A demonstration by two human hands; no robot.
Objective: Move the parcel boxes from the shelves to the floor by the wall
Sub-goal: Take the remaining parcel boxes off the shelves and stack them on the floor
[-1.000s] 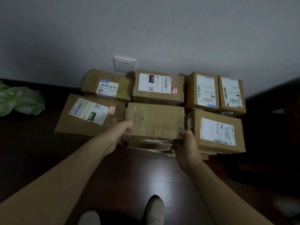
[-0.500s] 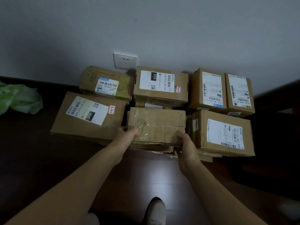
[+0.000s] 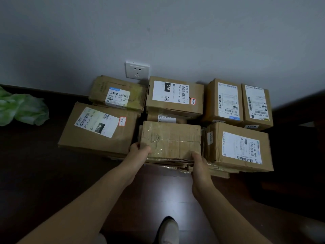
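Left arm: bare forearm stretched forward from the lower left, wrist straight.
Left hand (image 3: 140, 153): clamped on the near left corner of the taped box (image 3: 171, 138), thumb on top, fingers hidden.
Right arm: reaching in from the lower right, wrist slightly bent.
Right hand (image 3: 200, 164): gripping the near right corner, fingers curled.

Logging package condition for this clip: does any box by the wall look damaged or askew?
Yes. The middle front box, gripped by the left hand and right hand, is creased, wrapped in wrinkled clear tape, and sits on ragged cardboard. The back-left box lies askew.
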